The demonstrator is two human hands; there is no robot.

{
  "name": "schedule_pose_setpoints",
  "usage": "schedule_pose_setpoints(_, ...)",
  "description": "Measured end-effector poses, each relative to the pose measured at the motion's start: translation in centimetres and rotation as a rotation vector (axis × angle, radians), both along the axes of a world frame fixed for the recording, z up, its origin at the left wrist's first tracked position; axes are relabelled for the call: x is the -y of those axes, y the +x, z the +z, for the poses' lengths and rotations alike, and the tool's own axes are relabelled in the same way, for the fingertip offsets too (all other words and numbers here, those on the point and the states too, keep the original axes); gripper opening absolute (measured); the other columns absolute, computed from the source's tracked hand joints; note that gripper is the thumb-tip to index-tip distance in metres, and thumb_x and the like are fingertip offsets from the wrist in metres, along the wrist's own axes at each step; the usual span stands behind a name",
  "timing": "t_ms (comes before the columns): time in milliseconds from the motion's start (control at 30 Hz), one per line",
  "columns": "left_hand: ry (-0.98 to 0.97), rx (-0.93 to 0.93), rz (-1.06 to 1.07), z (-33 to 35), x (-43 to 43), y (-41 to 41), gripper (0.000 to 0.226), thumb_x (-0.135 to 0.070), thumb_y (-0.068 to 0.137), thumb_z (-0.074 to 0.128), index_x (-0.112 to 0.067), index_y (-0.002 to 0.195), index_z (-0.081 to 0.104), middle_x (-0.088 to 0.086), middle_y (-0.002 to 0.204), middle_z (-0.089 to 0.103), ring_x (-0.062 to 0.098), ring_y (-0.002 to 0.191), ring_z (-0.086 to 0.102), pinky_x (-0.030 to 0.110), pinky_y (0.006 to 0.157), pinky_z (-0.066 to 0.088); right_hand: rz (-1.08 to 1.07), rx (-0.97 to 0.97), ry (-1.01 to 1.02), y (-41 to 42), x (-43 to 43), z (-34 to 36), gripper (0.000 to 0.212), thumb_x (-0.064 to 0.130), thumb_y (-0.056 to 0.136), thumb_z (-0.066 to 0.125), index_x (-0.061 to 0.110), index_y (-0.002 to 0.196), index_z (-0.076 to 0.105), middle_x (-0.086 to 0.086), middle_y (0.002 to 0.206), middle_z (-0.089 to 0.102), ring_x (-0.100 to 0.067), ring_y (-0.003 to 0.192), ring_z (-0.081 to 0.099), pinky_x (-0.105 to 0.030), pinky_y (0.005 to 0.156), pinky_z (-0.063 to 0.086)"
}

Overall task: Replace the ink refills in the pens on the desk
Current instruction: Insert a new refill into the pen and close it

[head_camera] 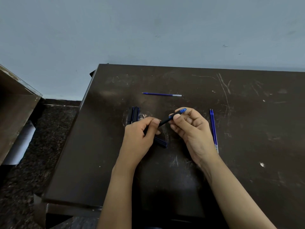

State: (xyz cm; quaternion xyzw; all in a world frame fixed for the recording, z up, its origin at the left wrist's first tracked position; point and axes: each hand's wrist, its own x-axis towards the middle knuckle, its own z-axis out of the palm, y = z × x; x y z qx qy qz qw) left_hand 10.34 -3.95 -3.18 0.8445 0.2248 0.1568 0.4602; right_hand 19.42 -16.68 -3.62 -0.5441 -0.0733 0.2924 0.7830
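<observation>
Head view shows a dark, scratched tabletop (247, 162) with both hands raised over its middle. Left hand (140, 134) has its fingers curled and pinches the lower, dark end of a pen (166, 120) between thumb and fingertips. Right hand (189, 128) pinches the same pen near its blue top end, fingers curled inward. The pen slants between the two hands, blue end higher and toward the right edge. A small bundle of dark pens (133, 114) lies on the tabletop just beyond the left hand, toward the left edge. Another dark pen (160, 142) lies partly hidden below the left hand. One blue refill (161, 94) lies alone toward the far edge, roughly parallel to it, well apart from the hands. Two blue refills (213, 129) lie side by side, touching, just right of the right hand, their tips pointing to the far edge. A pale wall (148, 30) stands behind the far edge.
</observation>
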Motion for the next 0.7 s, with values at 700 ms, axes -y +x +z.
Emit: schedule_pose_setpoints(700, -0.136, -0.002, -0.001, -0.01, 0.22, 0.21, 0.028, -0.032, 0.096, 0.049, -0.017, 0.104, 0.071, -0.006, 0.080, 0.073, -0.001, 0.072, 0.069, 0.013, 0.064, 0.052, -0.010, -0.010, -0.001, -0.12, -0.11, 0.12, 0.012, 0.004, 0.088, 0.059, 0.011, 0.096, 0.064, -0.007, 0.086, 0.070, -0.013, 0.078, 0.067, -0.026, 0.077, 0.054)
